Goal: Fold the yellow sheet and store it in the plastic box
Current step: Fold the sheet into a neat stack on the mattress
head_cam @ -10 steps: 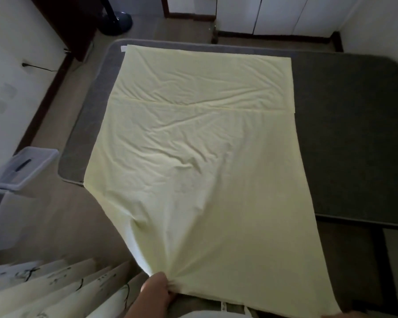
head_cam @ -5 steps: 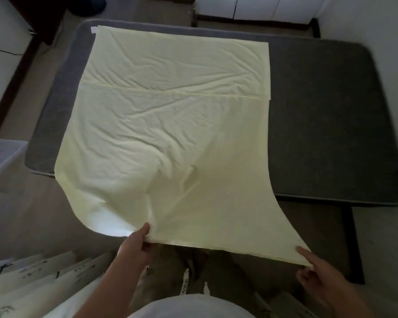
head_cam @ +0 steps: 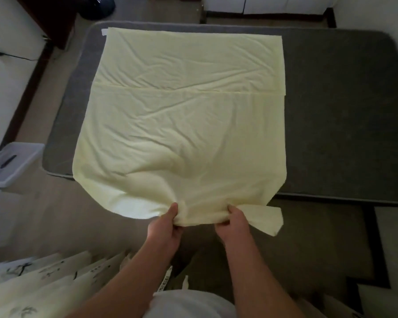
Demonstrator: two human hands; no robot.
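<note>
Yellow sheet (head_cam: 189,125) is spread over the left part of the mattress (head_cam: 342,111). Its far end is laid flat there with a turned-back band across it, and its near end is lifted clear of the mattress's front edge. That near edge is gripped by both hands. The left hand (head_cam: 168,228) is closed on it, with the thumb on top and the fingers curled beneath. The right hand (head_cam: 232,222) is clenched round a bunch of cloth, and a loose corner is left sticking out to its right. The edge is probably held up and taut so that it can be carried toward the mattress's far end and the sheet halved. The plastic box (head_cam: 14,164) is seen on the floor, just off the mattress's near left corner, and nothing is stored in it yet.

Half a second earlier the hands were set well apart, with the right hand out at the corner. They are now drawn close together, and the edge between them is gathered rather than stretched.
</note>
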